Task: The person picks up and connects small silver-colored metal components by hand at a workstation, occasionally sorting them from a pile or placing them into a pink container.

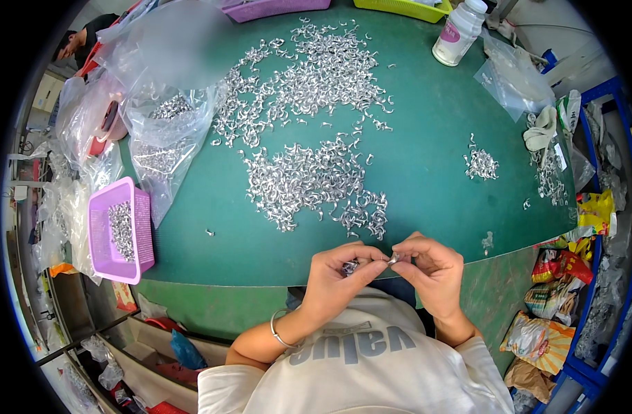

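At the table's near edge my two hands meet, fingertips almost touching. My left hand [343,274] is closed around several small curved silver metal pieces [349,267], which show between its curled fingers. Pinched in the fingertips of my right hand [430,269] is one small curved metal piece [393,259], and my left thumb and forefinger reach up to it. Just beyond the hands lies a pile of the same curved pieces [302,181]. A larger, looser pile [329,72] spreads farther back on the green table [426,138].
At the left edge stands a purple basket [143,231] with metal pieces inside, beside a clear plastic bag [171,152] holding more. A small heap [481,163] lies to the right. A white bottle [459,33] stands at the back right, near purple [278,8] and yellow-green trays [405,8].
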Action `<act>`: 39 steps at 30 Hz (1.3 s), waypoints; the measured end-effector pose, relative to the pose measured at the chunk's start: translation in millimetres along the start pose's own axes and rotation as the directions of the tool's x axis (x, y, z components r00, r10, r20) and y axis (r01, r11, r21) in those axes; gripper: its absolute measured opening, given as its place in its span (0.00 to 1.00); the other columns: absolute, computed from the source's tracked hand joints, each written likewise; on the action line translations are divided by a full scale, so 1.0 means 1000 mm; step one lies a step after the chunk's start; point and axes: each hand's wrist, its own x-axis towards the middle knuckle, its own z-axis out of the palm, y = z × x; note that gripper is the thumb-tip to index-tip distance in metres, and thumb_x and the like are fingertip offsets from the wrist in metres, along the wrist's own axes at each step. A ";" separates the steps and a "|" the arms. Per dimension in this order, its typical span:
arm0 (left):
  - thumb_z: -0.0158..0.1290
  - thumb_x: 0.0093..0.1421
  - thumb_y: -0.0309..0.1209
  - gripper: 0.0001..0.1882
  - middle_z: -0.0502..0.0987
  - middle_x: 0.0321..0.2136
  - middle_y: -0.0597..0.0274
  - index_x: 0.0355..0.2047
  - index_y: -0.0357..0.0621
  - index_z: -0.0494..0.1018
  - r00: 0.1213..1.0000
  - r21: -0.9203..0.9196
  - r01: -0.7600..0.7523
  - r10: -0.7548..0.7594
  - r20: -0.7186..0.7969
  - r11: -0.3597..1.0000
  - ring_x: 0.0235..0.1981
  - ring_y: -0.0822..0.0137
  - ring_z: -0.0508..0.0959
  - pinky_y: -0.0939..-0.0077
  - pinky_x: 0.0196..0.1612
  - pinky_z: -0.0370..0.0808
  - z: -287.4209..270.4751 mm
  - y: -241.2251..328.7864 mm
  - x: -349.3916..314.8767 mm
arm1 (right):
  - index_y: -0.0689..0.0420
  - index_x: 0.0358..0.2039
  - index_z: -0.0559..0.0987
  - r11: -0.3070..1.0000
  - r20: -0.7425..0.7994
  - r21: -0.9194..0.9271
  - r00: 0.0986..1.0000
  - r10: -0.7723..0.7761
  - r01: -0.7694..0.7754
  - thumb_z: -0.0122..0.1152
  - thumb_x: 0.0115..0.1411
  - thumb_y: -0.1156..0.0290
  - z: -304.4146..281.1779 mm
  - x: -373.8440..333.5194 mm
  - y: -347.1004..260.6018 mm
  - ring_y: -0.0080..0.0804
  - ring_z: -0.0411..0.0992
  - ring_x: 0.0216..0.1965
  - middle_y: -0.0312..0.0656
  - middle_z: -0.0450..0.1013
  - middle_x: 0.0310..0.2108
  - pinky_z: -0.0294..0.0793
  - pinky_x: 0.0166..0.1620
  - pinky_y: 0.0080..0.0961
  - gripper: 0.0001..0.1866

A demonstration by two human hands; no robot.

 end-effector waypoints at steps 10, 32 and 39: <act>0.53 0.54 0.26 0.06 0.74 0.25 0.68 0.30 0.35 0.75 0.993 -0.209 0.106 -0.092 0.076 0.972 0.26 0.82 0.66 0.88 0.27 0.63 -0.011 -0.004 0.000 | 0.66 0.32 0.76 1.000 0.038 0.007 0.999 0.008 -0.008 0.59 0.44 0.89 0.004 0.003 0.004 0.22 0.63 0.28 0.38 0.70 0.26 0.63 0.32 0.17 0.12; 0.57 0.47 0.19 0.09 0.58 0.15 0.74 0.31 0.38 0.76 0.990 -0.021 -0.140 0.141 0.029 0.990 0.18 0.82 0.57 0.87 0.21 0.55 -0.025 -0.003 -0.010 | 0.66 0.29 0.76 0.979 0.080 -0.115 0.984 -0.159 0.167 0.59 0.43 0.88 0.020 0.000 0.006 0.27 0.66 0.28 0.43 0.72 0.28 0.64 0.31 0.19 0.10; 0.57 0.46 0.17 0.10 0.58 0.14 0.72 0.31 0.38 0.76 0.979 0.057 -0.202 0.201 0.030 0.978 0.17 0.81 0.58 0.85 0.20 0.55 -0.031 0.003 -0.016 | 0.66 0.28 0.76 0.931 0.108 -0.227 0.957 -0.269 0.287 0.60 0.42 0.88 0.027 -0.001 0.003 0.29 0.67 0.29 0.44 0.72 0.27 0.66 0.31 0.20 0.10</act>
